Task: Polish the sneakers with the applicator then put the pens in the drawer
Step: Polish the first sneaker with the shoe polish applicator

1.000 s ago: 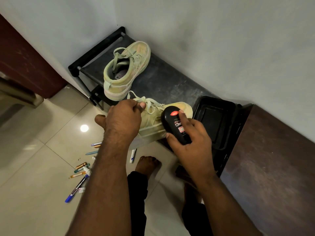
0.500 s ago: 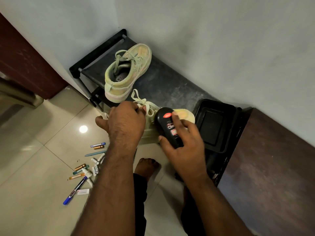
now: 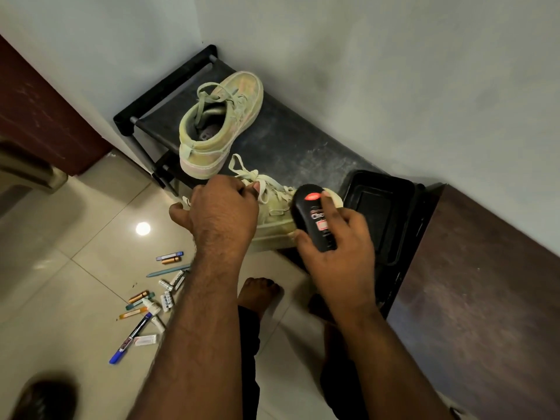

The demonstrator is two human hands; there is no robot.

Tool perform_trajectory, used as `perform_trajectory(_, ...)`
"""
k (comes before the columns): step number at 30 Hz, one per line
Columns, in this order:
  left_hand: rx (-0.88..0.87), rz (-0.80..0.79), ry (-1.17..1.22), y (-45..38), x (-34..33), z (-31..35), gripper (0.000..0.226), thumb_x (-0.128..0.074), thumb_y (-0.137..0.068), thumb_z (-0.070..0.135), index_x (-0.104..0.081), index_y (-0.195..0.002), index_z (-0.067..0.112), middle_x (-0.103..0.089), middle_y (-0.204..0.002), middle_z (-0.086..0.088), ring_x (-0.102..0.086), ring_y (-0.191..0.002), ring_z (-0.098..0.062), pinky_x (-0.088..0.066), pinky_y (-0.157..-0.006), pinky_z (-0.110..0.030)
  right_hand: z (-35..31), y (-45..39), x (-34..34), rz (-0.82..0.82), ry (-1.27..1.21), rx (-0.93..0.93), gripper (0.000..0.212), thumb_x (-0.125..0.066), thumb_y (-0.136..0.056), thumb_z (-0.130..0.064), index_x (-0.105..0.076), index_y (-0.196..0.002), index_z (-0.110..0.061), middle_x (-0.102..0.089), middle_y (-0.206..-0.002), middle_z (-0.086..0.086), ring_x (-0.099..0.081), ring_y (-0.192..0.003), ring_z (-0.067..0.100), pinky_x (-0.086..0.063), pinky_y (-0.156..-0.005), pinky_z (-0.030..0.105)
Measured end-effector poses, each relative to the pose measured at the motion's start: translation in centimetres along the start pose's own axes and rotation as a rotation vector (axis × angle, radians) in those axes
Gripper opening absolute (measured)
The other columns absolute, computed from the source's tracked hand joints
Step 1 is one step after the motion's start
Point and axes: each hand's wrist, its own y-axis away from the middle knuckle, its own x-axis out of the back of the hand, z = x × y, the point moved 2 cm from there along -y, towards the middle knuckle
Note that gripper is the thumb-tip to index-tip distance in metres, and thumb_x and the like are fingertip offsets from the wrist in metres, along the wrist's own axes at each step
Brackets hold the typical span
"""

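Observation:
Two pale yellow-green sneakers sit on a low black rack [image 3: 306, 147]. The far sneaker [image 3: 221, 122] stands alone with its heel toward me. My left hand [image 3: 221, 213] grips the near sneaker [image 3: 272, 213] at its collar and laces. My right hand [image 3: 336, 237] holds a black polish applicator [image 3: 315, 216] with a red oval label, pressed against the near sneaker's side by the toe. Several pens and markers [image 3: 145, 301] lie scattered on the tiled floor at the left, including a blue marker [image 3: 130, 338].
A black plastic tray [image 3: 381, 213] sits open at the rack's right end, against a dark brown wooden cabinet [image 3: 485, 298]. My bare feet stand on the cream tiles below the rack. A dark shoe [image 3: 45, 398] shows at the bottom left. A brown door [image 3: 39, 110] is at the left.
My right hand slid the applicator left along the near sneaker's side, then a little back toward the toe. My left hand kept its grip on the sneaker.

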Motion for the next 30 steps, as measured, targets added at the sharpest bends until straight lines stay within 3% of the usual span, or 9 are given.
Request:
perform_trajectory(2, -0.012, 0.003, 0.003, 0.2, 0.0, 0.2, 0.023, -0.056, -0.093, 0.039, -0.073, -0.091, 0.025, -0.058, -0.086, 0.008, -0.054, -0.111, -0.024, -0.018, -0.108, -0.053, 0.7, -0.3, 0.9, 0.043, -0.007, -0.115, 0.071, -0.075, -0.079, -0.032, -0.044, -0.143, -0.029, -0.045, -0.120, -0.005, -0.048, -0.096, 0.000, -0.049, -0.086, 0.014)
perform_trajectory(4, -0.025, 0.018, -0.008, 0.3, -0.1, 0.6, 0.023, -0.056, -0.093, 0.040, -0.073, -0.090, 0.025, -0.058, -0.084, 0.008, -0.054, -0.110, -0.023, -0.019, -0.108, -0.053, -0.4, 0.3, 0.2, 0.025, -0.025, -0.077, 0.071, -0.075, -0.079, -0.031, -0.044, -0.143, -0.027, -0.044, -0.118, -0.004, -0.049, -0.097, 0.001, -0.051, -0.087, 0.021)
perform_trajectory(7, 0.002, 0.033, 0.002, 0.2, -0.2, 0.3, 0.023, -0.056, -0.092, 0.038, -0.071, -0.084, 0.024, -0.058, -0.077, 0.008, -0.056, -0.103, -0.022, -0.020, -0.104, -0.049, -1.5, 1.2, -1.3, -0.010, -0.064, 0.002, 0.072, -0.076, -0.078, -0.031, -0.044, -0.143, -0.027, -0.045, -0.119, -0.003, -0.051, -0.100, 0.003, -0.048, -0.087, 0.019)
perform_trajectory(12, -0.003, 0.006, 0.038, 0.5, -0.2, 0.5, 0.028, -0.057, -0.091, 0.044, -0.071, -0.079, 0.023, -0.054, -0.065, 0.010, -0.047, -0.084, -0.016, -0.023, -0.101, -0.047, -0.8, 0.5, -0.2, 0.039, -0.159, -0.140, 0.069, -0.076, -0.079, -0.028, -0.046, -0.141, -0.030, -0.047, -0.115, -0.005, -0.053, -0.094, 0.000, -0.054, -0.088, 0.023)
perform_trajectory(15, 0.006, 0.021, 0.069, 0.6, -0.6, 0.7, 0.025, -0.058, -0.090, 0.040, -0.071, -0.077, 0.022, -0.055, -0.065, 0.009, -0.050, -0.084, -0.018, -0.025, -0.104, -0.048, -1.9, 1.5, -1.7, -0.017, -0.213, 0.001, 0.069, -0.077, -0.077, -0.026, -0.049, -0.140, -0.024, -0.049, -0.115, -0.003, -0.053, -0.099, -0.002, -0.047, -0.085, 0.009)
perform_trajectory(18, 0.021, 0.013, 0.082, 0.6, -0.7, 0.5, 0.027, -0.059, -0.090, 0.042, -0.072, -0.078, 0.022, -0.057, -0.066, 0.008, -0.047, -0.081, -0.017, -0.024, -0.105, -0.051, -1.0, 0.8, -1.3, 0.005, -0.231, -0.059, 0.068, -0.078, -0.078, -0.023, -0.049, -0.139, -0.024, -0.050, -0.111, -0.004, -0.050, -0.099, -0.013, -0.041, -0.080, 0.000)
perform_trajectory(22, -0.001, 0.010, 0.083, 0.8, -0.6, 0.8, 0.027, -0.058, -0.091, 0.043, -0.073, -0.080, 0.023, -0.060, -0.075, 0.010, -0.045, -0.083, -0.016, -0.024, -0.104, -0.051, 0.5, -0.3, 0.4, 0.066, -0.155, -0.179, 0.068, -0.075, -0.079, -0.029, -0.046, -0.141, -0.028, -0.048, -0.112, -0.004, -0.050, -0.095, -0.011, -0.051, -0.083, 0.014)
perform_trajectory(27, 0.005, 0.019, 0.088, 0.6, -0.9, 0.9, 0.025, -0.058, -0.091, 0.038, -0.070, -0.075, 0.023, -0.049, -0.061, 0.011, -0.050, -0.085, -0.018, -0.026, -0.106, -0.051, -1.3, 0.7, -1.3, -0.023, -0.216, -0.069, 0.069, -0.076, -0.079, -0.026, -0.046, -0.141, -0.027, -0.049, -0.113, -0.007, -0.052, -0.099, -0.007, -0.047, -0.085, 0.008)
perform_trajectory(30, 0.008, 0.003, 0.071, 0.9, -0.8, 1.0, 0.028, -0.057, -0.093, 0.039, -0.065, -0.072, 0.024, -0.050, -0.062, 0.011, -0.049, -0.087, -0.018, -0.022, -0.101, -0.049, -0.3, -0.3, -0.2, 0.050, -0.154, -0.189, 0.068, -0.073, -0.079, -0.035, -0.046, -0.141, -0.030, -0.049, -0.110, -0.008, -0.051, -0.095, -0.008, -0.053, -0.086, 0.023)
